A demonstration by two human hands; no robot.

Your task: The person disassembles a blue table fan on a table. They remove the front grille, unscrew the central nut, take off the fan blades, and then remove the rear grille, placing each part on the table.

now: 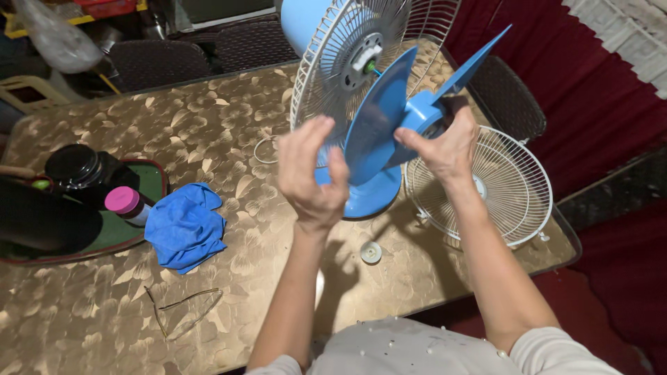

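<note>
At the far right of the tabletop [104, 312], both hands work a blue fan blade [379, 118] at the fan's rear grille [333, 69].

The loose front grille [514, 187] lies at the right edge, a blue cloth [184, 226] to the left, a small white cap [371, 252] near the front edge. The right hand [445, 142] grips the blade hub; the left hand [313, 177] hovers beside it with fingers spread, holding nothing. Keeping the hub square to the shaft should help.

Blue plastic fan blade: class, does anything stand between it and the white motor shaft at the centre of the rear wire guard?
Nothing visible does: the blue plastic fan blade, held by both hands, faces the white motor shaft directly.
</note>
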